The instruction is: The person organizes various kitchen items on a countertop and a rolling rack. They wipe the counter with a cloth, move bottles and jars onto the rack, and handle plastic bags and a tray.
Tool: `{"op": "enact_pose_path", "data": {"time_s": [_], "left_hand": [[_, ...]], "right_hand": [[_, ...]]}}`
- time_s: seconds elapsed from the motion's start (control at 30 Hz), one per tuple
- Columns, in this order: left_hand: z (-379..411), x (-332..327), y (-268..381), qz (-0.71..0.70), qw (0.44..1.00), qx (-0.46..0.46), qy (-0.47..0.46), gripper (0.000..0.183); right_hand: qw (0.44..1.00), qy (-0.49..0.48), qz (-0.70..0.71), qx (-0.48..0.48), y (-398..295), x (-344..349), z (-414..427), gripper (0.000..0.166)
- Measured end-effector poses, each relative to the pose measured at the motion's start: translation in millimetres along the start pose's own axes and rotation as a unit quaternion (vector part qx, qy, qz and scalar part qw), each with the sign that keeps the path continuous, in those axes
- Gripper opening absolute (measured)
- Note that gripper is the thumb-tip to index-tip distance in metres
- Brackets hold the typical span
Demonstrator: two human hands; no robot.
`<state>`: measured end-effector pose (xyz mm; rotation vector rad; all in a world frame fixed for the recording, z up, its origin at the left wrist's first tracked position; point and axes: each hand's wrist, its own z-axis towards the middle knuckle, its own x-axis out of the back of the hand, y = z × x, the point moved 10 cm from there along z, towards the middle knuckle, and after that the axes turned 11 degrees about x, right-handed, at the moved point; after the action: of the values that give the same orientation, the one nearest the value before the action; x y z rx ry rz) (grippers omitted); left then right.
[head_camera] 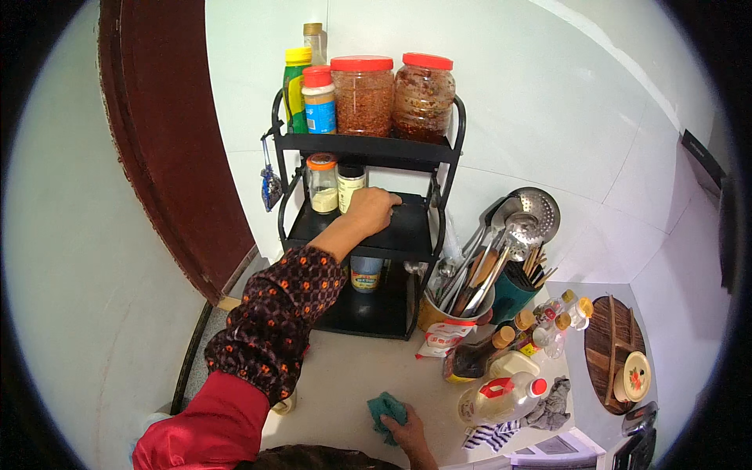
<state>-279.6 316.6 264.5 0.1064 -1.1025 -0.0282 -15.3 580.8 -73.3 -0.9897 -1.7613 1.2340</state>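
My left hand (371,210) reaches onto the middle shelf of a black metal spice rack (358,247), beside a glass jar with an orange lid (322,183) and a black-capped seasoning jar (351,183). Its index finger points right over the shelf; whether it touches or holds anything there cannot be told. Low in the picture, my right hand (408,430) grips a green cloth (388,414) above the pale countertop (346,376). The rack's top shelf carries two red-lidded jars of chili (362,97) (424,97) and several bottles. A blue-labelled container (365,274) stands on the bottom shelf.
Right of the rack stand a utensil pot (455,311) with ladles and a green chopstick holder (512,294). A white-and-red packet (445,339), sauce bottles (473,358), an oil jug (499,399) and a grey rag (549,405) crowd the counter's right side. A round wooden lid (602,335) lies beyond.
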Motion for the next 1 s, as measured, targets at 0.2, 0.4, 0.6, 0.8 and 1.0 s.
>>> {"op": "enact_pose_path", "data": {"time_s": [0.2,0.4,0.6,0.8,1.0], "left_hand": [[32,-38,4,0.06,0.995,-0.014,-0.073,0.036],[40,-53,-5,0.066,0.995,-0.015,-0.074,0.036],[44,-52,14,0.05,0.996,-0.036,-0.06,0.033],[44,-42,6,0.018,0.999,-0.002,-0.034,0.03],[42,-51,7,0.039,0.998,-0.02,-0.048,0.027]], "right_hand": [[0.998,0.024,0.058,-0.021,-9,8,-6,0.054],[0.999,0.022,-0.025,-0.009,7,19,3,0.069],[1.0,0.017,0.004,-0.004,19,17,8,0.07],[0.999,0.031,0.009,-0.034,11,20,6,0.053],[0.999,0.036,0.002,-0.037,2,23,5,0.053]]}}
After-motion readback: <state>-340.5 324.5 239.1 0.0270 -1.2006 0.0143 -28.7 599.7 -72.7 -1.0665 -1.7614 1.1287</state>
